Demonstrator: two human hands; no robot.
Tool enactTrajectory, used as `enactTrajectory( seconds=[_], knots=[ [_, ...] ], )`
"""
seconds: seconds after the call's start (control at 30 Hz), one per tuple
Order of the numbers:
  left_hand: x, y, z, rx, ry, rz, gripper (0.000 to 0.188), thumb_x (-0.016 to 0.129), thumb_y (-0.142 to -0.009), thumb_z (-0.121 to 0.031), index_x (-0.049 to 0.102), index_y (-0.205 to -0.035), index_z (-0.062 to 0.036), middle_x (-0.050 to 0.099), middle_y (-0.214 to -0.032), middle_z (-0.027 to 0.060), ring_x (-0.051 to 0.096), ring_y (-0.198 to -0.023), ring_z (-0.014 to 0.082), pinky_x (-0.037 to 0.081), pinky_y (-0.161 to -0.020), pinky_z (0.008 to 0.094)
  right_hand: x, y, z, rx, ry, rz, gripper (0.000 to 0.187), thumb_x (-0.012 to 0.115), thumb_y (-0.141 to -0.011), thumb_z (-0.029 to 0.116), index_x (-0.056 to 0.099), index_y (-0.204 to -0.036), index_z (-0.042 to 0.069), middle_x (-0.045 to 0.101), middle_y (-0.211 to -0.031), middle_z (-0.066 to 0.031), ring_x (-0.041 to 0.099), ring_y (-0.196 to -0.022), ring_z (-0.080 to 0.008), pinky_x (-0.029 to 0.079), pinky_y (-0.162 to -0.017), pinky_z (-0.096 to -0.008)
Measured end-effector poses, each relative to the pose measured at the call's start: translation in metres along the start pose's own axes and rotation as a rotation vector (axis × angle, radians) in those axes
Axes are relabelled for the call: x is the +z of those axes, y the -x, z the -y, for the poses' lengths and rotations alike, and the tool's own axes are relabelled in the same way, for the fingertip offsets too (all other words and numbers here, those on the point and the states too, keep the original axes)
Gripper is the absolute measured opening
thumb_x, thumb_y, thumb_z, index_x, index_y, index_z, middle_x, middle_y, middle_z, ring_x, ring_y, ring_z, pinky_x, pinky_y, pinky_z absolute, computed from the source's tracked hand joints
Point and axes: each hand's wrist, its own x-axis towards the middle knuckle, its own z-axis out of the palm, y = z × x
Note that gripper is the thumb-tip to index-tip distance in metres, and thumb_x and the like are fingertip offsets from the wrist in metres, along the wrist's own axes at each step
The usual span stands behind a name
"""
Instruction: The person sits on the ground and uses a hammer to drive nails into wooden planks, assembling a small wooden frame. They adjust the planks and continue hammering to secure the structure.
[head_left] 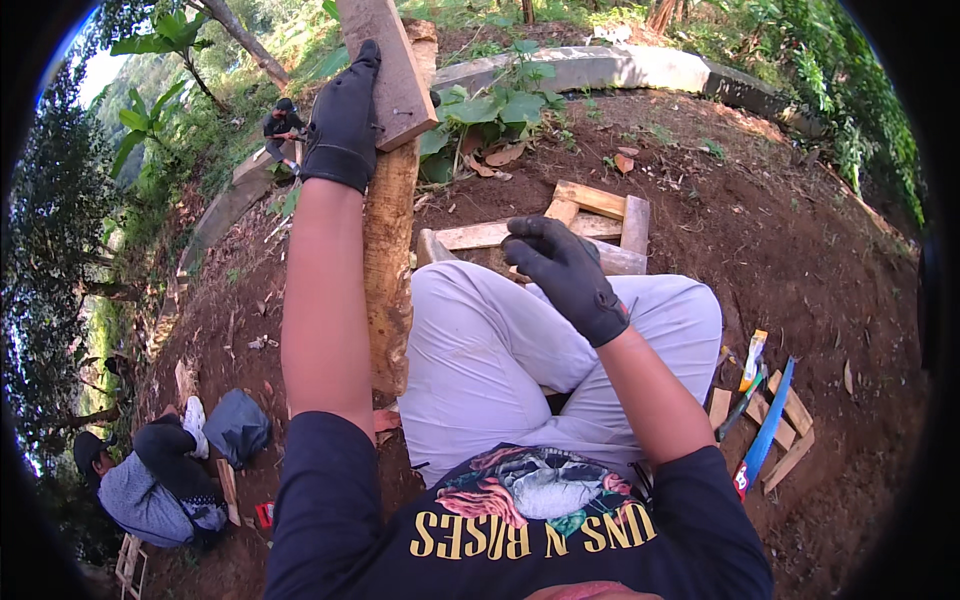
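Note:
My left hand [343, 125], in a black glove, is closed on the edge of a short brown board [388, 70]. Small nails stick out near the board's lower end. Behind that board runs a long rough-edged plank [388, 270], which passes beside my left leg. My right hand [565, 275], also gloved in black, hovers over my lap with loosely bent fingers, and nothing shows in it. Just beyond my right hand, a wooden frame [635, 225] of nailed pieces lies on the soil in front of my crossed legs.
To my right lie a blue handsaw [768, 425], a yellow-handled tool [753, 362] and wood offcuts [790, 455]. One person [160, 480] sits at lower left near a dark bag [238, 428]; another person [282, 130] is farther off. A concrete curb [610, 70] crosses the back.

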Motion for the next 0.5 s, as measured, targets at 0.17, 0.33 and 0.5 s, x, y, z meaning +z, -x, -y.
enactTrajectory(
  seconds=[0.17,0.33,0.5],
  knots=[
    [0.007,-0.037,0.006,0.293,-0.307,-0.338,0.058,0.060,-0.106,-0.052,0.060,-0.136,-0.0015,0.071,-0.123,0.0136,0.073,-0.106,0.0297,0.061,-0.089,0.0482,-0.097,-0.071,-0.053,0.017,0.717,-0.057,0.057,0.072,-0.098,0.040,0.066,-0.135,-0.003,0.073,-0.129,-0.0183,0.072,-0.114,-0.0267,0.055,-0.101,-0.0385],
    [0.048,-0.011,0.013,0.145,0.298,-0.538,0.062,0.056,-0.108,-0.049,0.048,-0.146,-0.0003,0.065,-0.135,0.0135,0.068,-0.118,0.0302,0.058,-0.099,0.0463,-0.115,-0.085,-0.055,0.097,0.500,0.091,0.054,0.071,-0.098,0.041,0.068,-0.133,0.000,0.075,-0.126,-0.0173,0.073,-0.111,-0.0249,0.056,-0.098,-0.0379],
    [0.015,-0.036,0.086,0.365,-0.847,-0.473,0.063,0.053,-0.111,-0.044,0.042,-0.151,0.0032,0.065,-0.135,0.0152,0.069,-0.120,0.0278,0.059,-0.100,0.0415,-0.115,-0.097,-0.103,0.096,0.418,-0.136,0.050,0.072,-0.099,0.038,0.068,-0.133,0.002,0.075,-0.124,-0.0159,0.074,-0.111,-0.0246,0.056,-0.099,-0.0379]
  ],
)
